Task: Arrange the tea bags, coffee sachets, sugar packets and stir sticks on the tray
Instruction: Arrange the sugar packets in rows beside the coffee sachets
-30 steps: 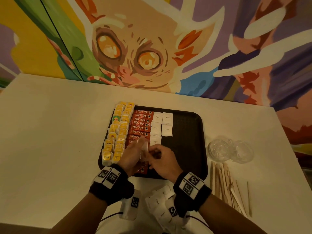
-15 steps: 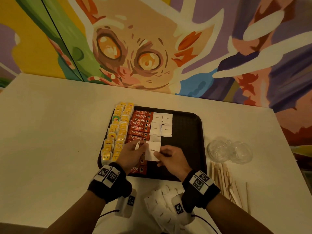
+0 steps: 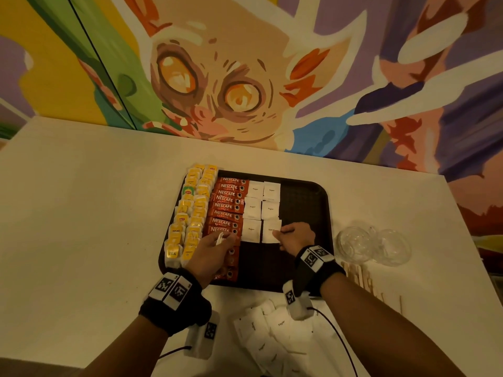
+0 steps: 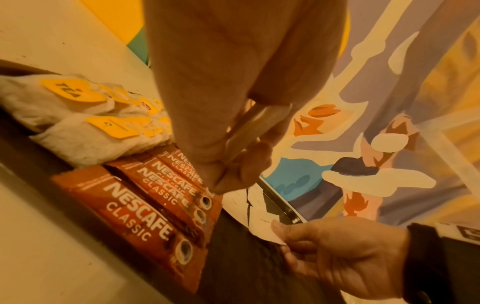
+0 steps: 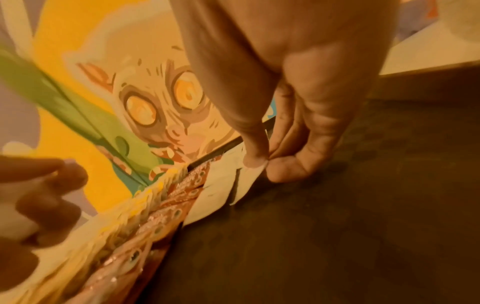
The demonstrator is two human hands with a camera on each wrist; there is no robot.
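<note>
On the black tray (image 3: 307, 208) lie two columns of yellow-tagged tea bags (image 3: 190, 210), a column of red coffee sachets (image 3: 227, 205) and white sugar packets (image 3: 255, 190) in two columns. My right hand (image 3: 277, 232) pinches the right edge of the nearest right-column sugar packet (image 3: 269, 232), which lies flat on the tray; thumb and fingers (image 5: 255, 162) meet on its corner (image 5: 249, 174). My left hand (image 3: 226, 236) hovers over the coffee sachets (image 4: 145, 211) and grips a few spare sugar packets (image 4: 257, 125) edge-on between thumb and fingers.
Loose sugar packets (image 3: 272, 338) lie in a heap on the white table in front of the tray. Wooden stir sticks (image 3: 362, 281) lie to the tray's right, below two clear plastic lids (image 3: 373, 246). A painted wall stands behind the table.
My right hand drew one sugar packet away from the left hand and carried it right and farther onto the tray, beside the third-row packet. The left hand stayed over the sachets with the spare packets.
</note>
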